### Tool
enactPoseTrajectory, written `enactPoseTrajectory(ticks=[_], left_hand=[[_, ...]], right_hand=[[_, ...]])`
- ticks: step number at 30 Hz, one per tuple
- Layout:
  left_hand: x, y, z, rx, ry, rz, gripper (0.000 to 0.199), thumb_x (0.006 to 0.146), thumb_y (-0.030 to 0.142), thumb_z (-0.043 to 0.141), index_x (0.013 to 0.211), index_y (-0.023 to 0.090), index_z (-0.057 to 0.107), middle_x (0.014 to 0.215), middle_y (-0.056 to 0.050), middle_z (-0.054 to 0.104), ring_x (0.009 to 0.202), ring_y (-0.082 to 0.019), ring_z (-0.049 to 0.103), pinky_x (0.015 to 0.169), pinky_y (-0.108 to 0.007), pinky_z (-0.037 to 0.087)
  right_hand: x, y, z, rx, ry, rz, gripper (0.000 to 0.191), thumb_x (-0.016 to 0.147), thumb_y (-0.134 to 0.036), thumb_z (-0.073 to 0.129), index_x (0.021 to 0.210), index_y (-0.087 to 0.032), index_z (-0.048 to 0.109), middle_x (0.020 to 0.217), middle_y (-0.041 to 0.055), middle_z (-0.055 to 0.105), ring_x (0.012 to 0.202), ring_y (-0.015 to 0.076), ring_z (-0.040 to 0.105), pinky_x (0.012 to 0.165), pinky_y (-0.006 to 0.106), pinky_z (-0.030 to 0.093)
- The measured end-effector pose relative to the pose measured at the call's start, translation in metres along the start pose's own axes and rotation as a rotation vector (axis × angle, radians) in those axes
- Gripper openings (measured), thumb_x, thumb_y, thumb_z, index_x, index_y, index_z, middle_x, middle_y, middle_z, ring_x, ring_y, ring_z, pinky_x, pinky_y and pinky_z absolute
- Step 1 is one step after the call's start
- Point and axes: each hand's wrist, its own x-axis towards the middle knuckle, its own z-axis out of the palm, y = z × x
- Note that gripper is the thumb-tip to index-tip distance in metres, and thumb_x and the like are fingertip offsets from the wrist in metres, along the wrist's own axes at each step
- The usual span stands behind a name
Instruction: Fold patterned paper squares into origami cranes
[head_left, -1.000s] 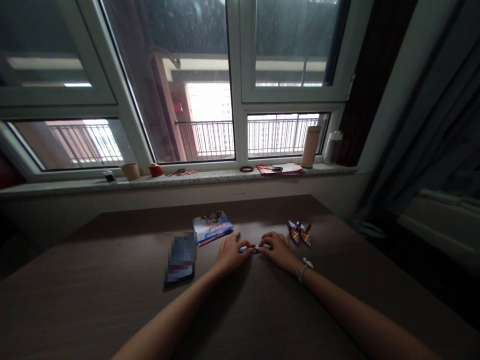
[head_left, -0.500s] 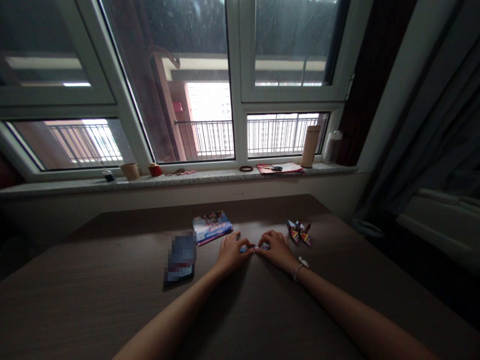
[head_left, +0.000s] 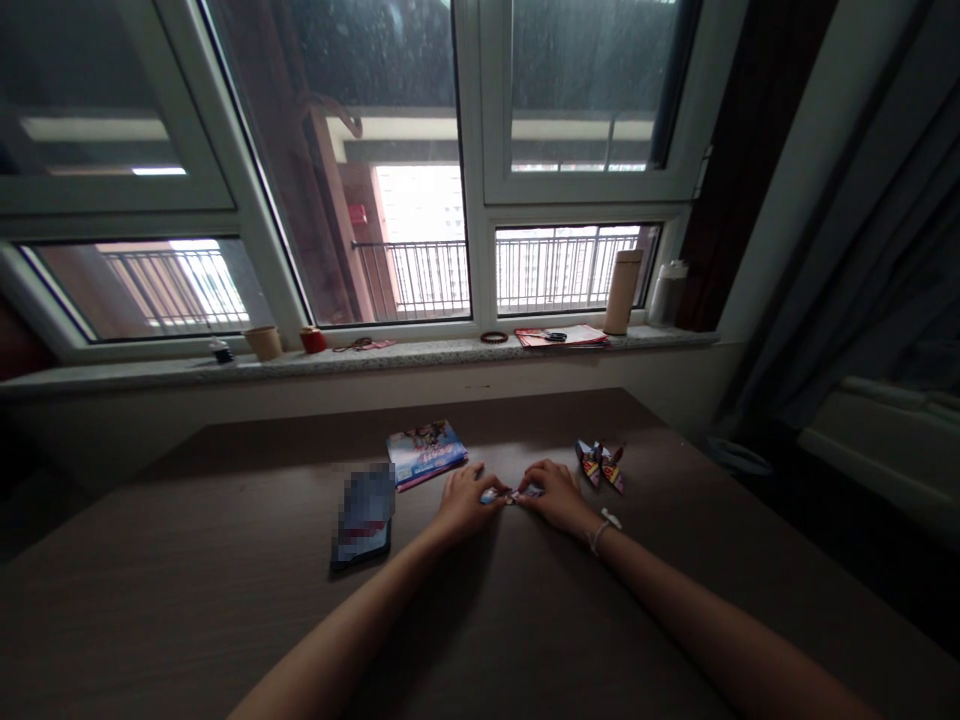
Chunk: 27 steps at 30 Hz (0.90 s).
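My left hand (head_left: 465, 505) and my right hand (head_left: 557, 497) meet at the middle of the dark wood-grain table (head_left: 187, 560). Their fingertips pinch a small folded piece of patterned paper (head_left: 511, 495), mostly hidden by my fingers. Just beyond my right hand stand a pair of small folded origami cranes (head_left: 600, 465) in red, blue and yellow paper, not touching it. A colourful paper pack (head_left: 426, 454) lies just beyond and left of my left hand. A phone (head_left: 361, 518), its surface blurred out, lies further left.
A stone windowsill (head_left: 450, 358) runs beyond the table, holding a tan flask (head_left: 622, 292), a pale bottle (head_left: 667, 295), a cup (head_left: 262, 343), a red spool (head_left: 313, 340) and papers (head_left: 561, 337). A dark curtain (head_left: 840, 230) hangs at right.
Both hands stay together on the folded paper, with only slight finger shifts. The view has moved very slightly.
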Motion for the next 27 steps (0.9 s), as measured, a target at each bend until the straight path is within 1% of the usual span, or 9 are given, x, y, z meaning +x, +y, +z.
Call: enactPoseTrajectory(ticks=[6,11,18,24,27], left_hand=[[0.001,-0.005,-0.001,0.020,-0.067,0.022,0.030,0.090,0.037,0.055,0.119,0.039,0.063,0.148,0.000,0.040,0.141,-0.028,0.029,0.117,-0.048,0.021],[0.005,-0.012,0.001,0.028,-0.090,0.040,0.033,0.090,0.033,0.055,0.122,0.039,0.062,0.148,-0.001,0.039,0.141,-0.027,0.030,0.117,-0.047,0.022],[0.007,-0.020,0.005,0.006,-0.073,0.072,0.034,0.091,0.034,0.054,0.123,0.040,0.062,0.146,0.000,0.041,0.140,-0.026,0.031,0.117,-0.045,0.024],[0.003,-0.020,0.005,0.000,-0.068,0.071,0.035,0.090,0.034,0.054,0.124,0.041,0.062,0.149,0.000,0.038,0.141,-0.028,0.030,0.116,-0.045,0.023],[-0.001,-0.018,0.006,0.011,-0.037,0.083,0.036,0.091,0.033,0.053,0.125,0.041,0.061,0.149,-0.001,0.039,0.140,-0.028,0.032,0.117,-0.045,0.023]], right_hand=[[0.004,0.004,-0.002,0.026,-0.041,0.011,0.012,0.073,-0.028,0.072,0.084,-0.027,0.075,0.111,0.0011,0.063,0.114,0.0235,0.050,0.102,0.036,0.030],[0.005,0.006,-0.005,0.040,-0.067,0.014,0.013,0.072,-0.024,0.070,0.084,-0.027,0.075,0.115,0.0010,0.063,0.116,0.0240,0.050,0.104,0.036,0.030],[0.005,0.013,-0.008,0.079,-0.085,-0.025,0.016,0.070,-0.021,0.069,0.084,-0.026,0.075,0.114,0.0018,0.064,0.116,0.0231,0.052,0.103,0.035,0.033],[0.006,0.017,-0.008,0.082,-0.091,-0.046,0.017,0.072,-0.020,0.067,0.085,-0.026,0.075,0.115,0.0022,0.063,0.116,0.0230,0.052,0.104,0.036,0.033],[0.004,0.018,-0.008,0.101,-0.088,-0.067,0.019,0.072,-0.018,0.065,0.087,-0.026,0.075,0.116,0.0023,0.063,0.116,0.0223,0.052,0.104,0.035,0.033]])
